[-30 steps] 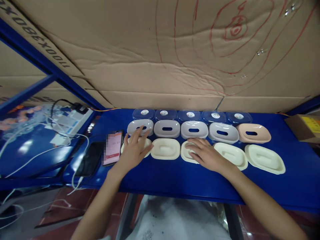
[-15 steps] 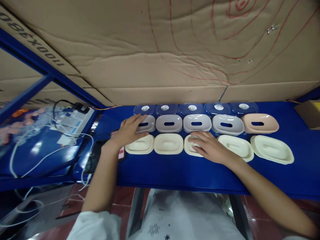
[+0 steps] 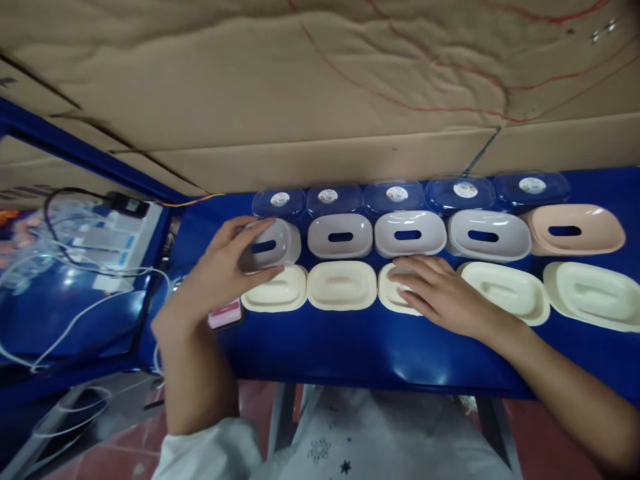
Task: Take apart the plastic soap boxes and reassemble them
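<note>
At the left end of the middle row, my left hand (image 3: pixel 223 265) has its thumb and fingers around the end of a grey oval plastic piece with a slot (image 3: pixel 284 241). That piece looks slightly tilted. Just below it lies a cream oval tray (image 3: pixel 275 290), close under my thumb. My right hand (image 3: pixel 440 291) rests with fingers stretched out over another cream tray (image 3: pixel 390 300), covering much of it. More cream trays, such as this one (image 3: pixel 342 285), lie in the front row. Further grey slotted pieces (image 3: pixel 340 247) and one peach slotted piece (image 3: pixel 595 230) line the row behind.
Clear lids with round stickers (image 3: pixel 395 208) form the back row against a cardboard wall (image 3: pixel 250 87). A phone (image 3: pixel 225 315) lies by my left forearm. White cables (image 3: pixel 85 310) and a power strip (image 3: pixel 135 247) are at the left. The blue table (image 3: pixel 320 347) ends near my body.
The view has moved closer and lower. My left hand has closed in around the leftmost grey slotted piece, which now looks tilted. My right hand stays over the same cream tray.
</note>
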{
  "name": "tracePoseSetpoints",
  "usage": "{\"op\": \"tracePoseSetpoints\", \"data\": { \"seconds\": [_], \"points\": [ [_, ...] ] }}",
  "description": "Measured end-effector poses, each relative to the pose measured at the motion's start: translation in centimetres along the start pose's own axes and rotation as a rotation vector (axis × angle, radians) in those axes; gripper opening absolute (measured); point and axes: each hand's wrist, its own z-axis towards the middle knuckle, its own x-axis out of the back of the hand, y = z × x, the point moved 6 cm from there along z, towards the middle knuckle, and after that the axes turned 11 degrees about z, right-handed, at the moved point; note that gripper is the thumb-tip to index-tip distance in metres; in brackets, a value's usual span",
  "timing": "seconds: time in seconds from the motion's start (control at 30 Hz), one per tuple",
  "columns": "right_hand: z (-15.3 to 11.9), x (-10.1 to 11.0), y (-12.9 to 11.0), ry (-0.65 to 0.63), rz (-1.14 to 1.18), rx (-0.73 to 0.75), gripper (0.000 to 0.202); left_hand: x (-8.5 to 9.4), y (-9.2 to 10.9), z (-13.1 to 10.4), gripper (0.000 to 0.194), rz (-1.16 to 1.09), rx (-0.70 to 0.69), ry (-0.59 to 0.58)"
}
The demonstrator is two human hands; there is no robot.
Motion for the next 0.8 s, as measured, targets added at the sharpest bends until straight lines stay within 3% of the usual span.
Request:
{"op": "tracePoseSetpoints", "data": {
  "seconds": [0.13,0.3,0.6,0.8],
  "points": [
    [0.0,-0.1,0.3,-0.014,0.011,-0.018,0.037,-0.4,1.1,-2.6,0.071,-0.007,-0.047,-0.139],
    [0.1,0.0,-0.5,-0.005,-0.006,0.005,0.035,-1.2,1.4,-4.7,0.067,0.008,-0.036,-0.179],
    [0.0,-3.5,-4.1,-0.101,0.036,0.187,0.056,-2.8,1.1,-5.4,0.070,0.023,-0.051,-0.211],
    [-0.2,-2.4,-3.2,-0.071,-0.041,0.140,0.038,-3.0,1.6,-5.4,0.068,0.006,-0.059,-0.223]
  ]
}}
